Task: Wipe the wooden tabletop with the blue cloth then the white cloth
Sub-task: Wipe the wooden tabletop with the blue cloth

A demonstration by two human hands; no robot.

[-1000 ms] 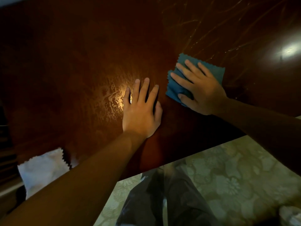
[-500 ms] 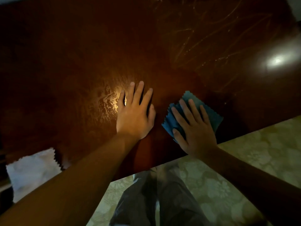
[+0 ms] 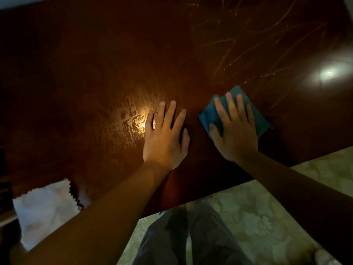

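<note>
- Wooden tabletop [image 3: 95,73]: we note smears at its centre
- White cloth [image 3: 44,213]: 8 o'clock edge
- Left hand [image 3: 164,142]: flat, fingers straight, bare wood
- Right hand [image 3: 236,136]: fingers spread, pressing the cloth below
- Blue cloth [image 3: 261,123]: 3 o'clock of left hand

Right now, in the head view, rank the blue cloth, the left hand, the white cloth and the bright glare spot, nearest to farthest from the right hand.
1. Blue zigzag-edged cloth: under the right hand.
2. Left hand: just left.
3. Bright glare spot: upper right.
4. White cloth: far left, near edge.
</note>
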